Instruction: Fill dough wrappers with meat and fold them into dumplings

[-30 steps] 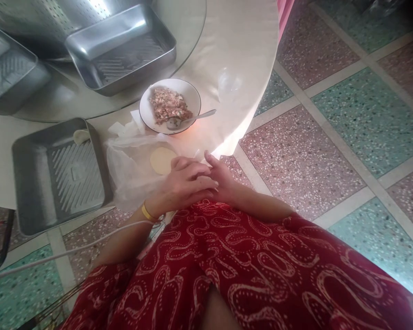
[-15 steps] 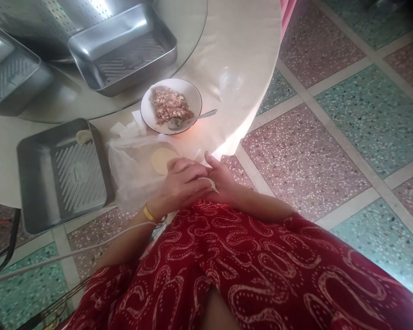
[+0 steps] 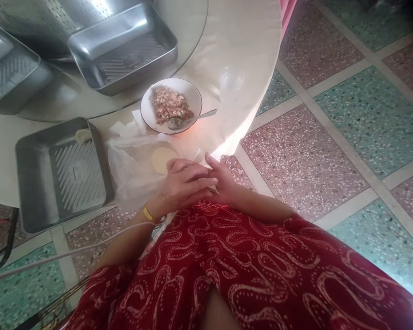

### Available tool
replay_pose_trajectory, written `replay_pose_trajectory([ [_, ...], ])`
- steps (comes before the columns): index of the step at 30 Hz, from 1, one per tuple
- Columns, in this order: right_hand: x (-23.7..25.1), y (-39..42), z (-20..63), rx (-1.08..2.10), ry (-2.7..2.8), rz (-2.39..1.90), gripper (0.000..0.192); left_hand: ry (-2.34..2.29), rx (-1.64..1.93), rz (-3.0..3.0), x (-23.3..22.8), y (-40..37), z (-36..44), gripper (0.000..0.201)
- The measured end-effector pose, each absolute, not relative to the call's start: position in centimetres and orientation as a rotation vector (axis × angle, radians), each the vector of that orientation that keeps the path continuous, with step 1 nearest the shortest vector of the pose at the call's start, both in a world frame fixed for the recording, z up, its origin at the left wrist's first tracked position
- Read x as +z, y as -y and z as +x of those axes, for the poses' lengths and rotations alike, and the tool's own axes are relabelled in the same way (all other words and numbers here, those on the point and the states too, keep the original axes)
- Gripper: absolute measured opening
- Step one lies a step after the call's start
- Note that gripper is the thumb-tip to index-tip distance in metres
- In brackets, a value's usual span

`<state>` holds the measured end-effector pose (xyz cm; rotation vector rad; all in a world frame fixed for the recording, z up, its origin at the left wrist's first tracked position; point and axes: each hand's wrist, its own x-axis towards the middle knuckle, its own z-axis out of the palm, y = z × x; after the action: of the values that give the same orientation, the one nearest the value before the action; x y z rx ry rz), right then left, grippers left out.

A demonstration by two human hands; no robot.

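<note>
The left hand [image 3: 186, 182] lies across the right hand [image 3: 226, 181], its bent fingers closed over a pale, thin-edged piece [image 3: 212, 188] between the two palms. The right thumb points upward; the other right fingers are masked, so their grip cannot be determined. A flat, round, yellowish disc [image 3: 162, 159] rests on a crinkled, translucent plastic bag [image 3: 129, 172]. A white, dark-rimmed bowl [image 3: 192, 97] contains coarse mince [image 3: 170, 103] and a metal spoon [image 3: 204, 113]. A ribbed, grey metal tray [image 3: 37, 183] carries a small folded piece [image 3: 83, 136]. Most of the pale piece is hidden. A far-left pan [image 3: 29, 85] is cut off; a clear cup [image 3: 230, 87] is barely discernible.
</note>
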<state>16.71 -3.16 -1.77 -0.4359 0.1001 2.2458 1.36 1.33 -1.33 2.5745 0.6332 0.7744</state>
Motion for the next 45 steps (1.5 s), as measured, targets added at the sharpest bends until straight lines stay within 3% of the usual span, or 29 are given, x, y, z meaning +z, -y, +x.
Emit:
replay_pose_trajectory([
  [3,-1.0,3.3,17.0,2.208,-0.115,-0.517,0.061,-0.485,0.930,2.732,-0.7,-1.2,0.7,0.018],
  [13,-1.6,3.5,16.5,2.163,-0.121,-0.456,0.061,-0.608,1.062,2.756,-1.2,0.5,0.5,0.012],
  [20,-1.3,3.5,16.5,2.129,-0.032,-0.505,0.058,-0.862,1.133,2.736,-1.3,1.3,-0.3,0.020],
  [24,-0.7,3.5,16.4,2.117,-0.038,-0.561,0.058,-0.987,1.075,2.719,-1.6,1.9,-0.7,0.015],
  [32,-0.6,3.3,15.7,2.076,-0.007,-0.642,0.061,-0.971,1.070,2.706,-1.7,2.5,-1.0,0.007],
  [37,-1.2,3.5,15.7,2.090,0.035,-0.581,0.058,-1.025,1.094,2.669,-1.2,2.5,-1.2,0.016],
  [45,-0.8,3.3,15.5,2.142,-0.045,-0.615,0.059,-0.940,1.042,2.692,-1.1,2.3,-0.3,0.011],
])
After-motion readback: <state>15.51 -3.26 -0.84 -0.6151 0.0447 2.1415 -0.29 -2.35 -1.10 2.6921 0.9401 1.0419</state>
